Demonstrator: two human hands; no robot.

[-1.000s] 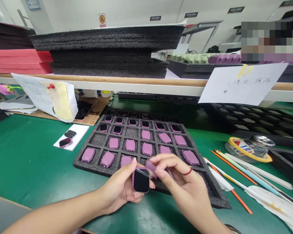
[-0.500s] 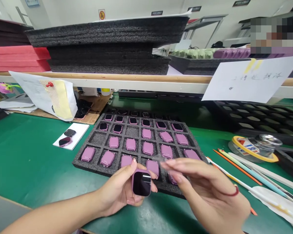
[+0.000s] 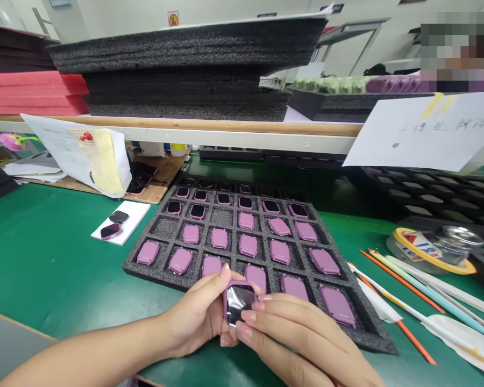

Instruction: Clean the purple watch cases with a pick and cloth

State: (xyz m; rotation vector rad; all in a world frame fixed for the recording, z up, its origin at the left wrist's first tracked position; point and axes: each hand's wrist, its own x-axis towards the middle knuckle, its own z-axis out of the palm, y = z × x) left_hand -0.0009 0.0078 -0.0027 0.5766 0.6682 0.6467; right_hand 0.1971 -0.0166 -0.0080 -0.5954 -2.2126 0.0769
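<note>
Pink smartwatch gripped in left hand, held just off near edge of black foam tray, above green worktop. Right hand narrow, fingertips against watch's right side. Glossy film over face. Step, apparently: film fitting; next, seemingly pressing it flat. Handwritten sheet, far right, and tape-roll label: unreadable.
</note>
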